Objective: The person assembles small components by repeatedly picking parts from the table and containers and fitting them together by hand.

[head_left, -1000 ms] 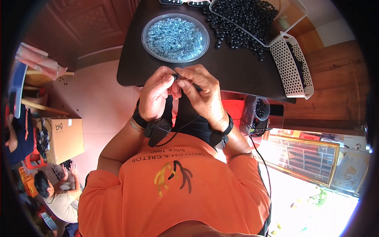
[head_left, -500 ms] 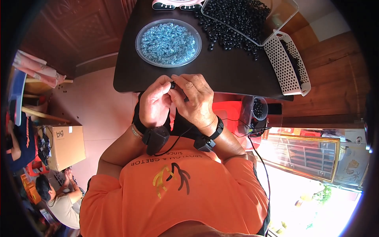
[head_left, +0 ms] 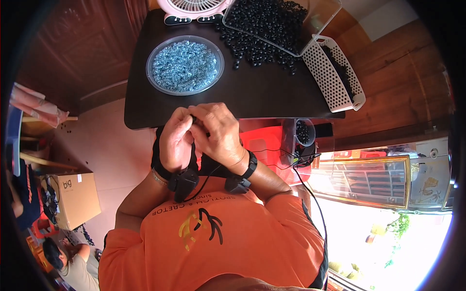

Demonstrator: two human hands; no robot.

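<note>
My left hand (head_left: 175,141) and my right hand (head_left: 217,134) meet just off the front edge of the dark table (head_left: 276,94). Their fingertips pinch together around a small black round piece (head_left: 193,119), mostly covered by fingers and too small to name surely. Beyond my hands stands a clear round bowl (head_left: 150,72) filled with light blue translucent beads (head_left: 184,65). A pile of small black round pieces (head_left: 264,34) lies at the far right, partly under and inside a tilted clear plastic box (head_left: 318,35).
A white perforated basket (head_left: 324,72) with black contents stands by the table's right edge. At the back is a pink fan (head_left: 194,6). Cables run near a clear cup (head_left: 305,133) of black pieces and a red stool (head_left: 262,140). A cardboard box (head_left: 80,199) and another person (head_left: 77,266) are lower left.
The view has shifted, so the table and bowl appear farther left and more of the fan shows. My fingers have closed more over the small black piece.
</note>
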